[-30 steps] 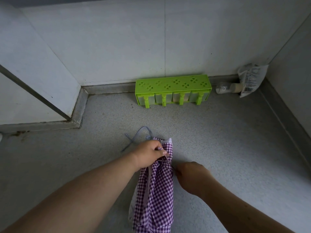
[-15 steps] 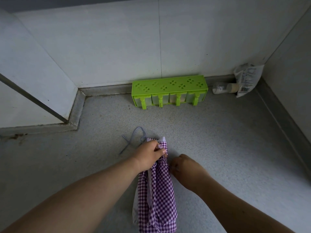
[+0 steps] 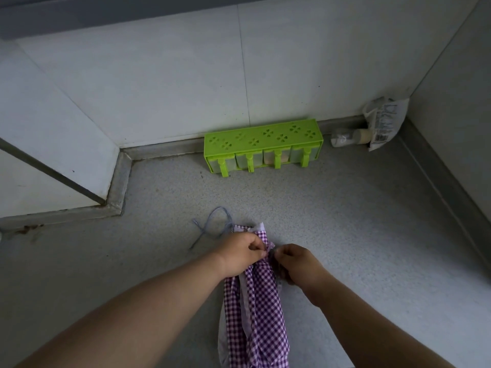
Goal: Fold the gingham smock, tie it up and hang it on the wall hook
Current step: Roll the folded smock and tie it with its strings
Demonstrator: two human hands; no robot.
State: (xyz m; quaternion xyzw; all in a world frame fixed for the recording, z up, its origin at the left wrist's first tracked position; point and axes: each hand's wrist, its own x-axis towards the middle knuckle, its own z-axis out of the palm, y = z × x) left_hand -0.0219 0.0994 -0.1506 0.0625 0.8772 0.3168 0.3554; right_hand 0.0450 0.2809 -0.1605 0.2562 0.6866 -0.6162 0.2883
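Right hand (image 3: 297, 264) now up beside left hand (image 3: 243, 254), both pinching gingham smock (image 3: 256, 309) top.

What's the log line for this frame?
stage: tying | left hand: pinching smock top | right hand: closed at smock edge | cord: loose on counter | hook: not visible

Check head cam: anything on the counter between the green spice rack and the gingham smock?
Bare in the head view: only speckled counter between the green spice rack and the gingham smock. A grey cord lies off to the left.
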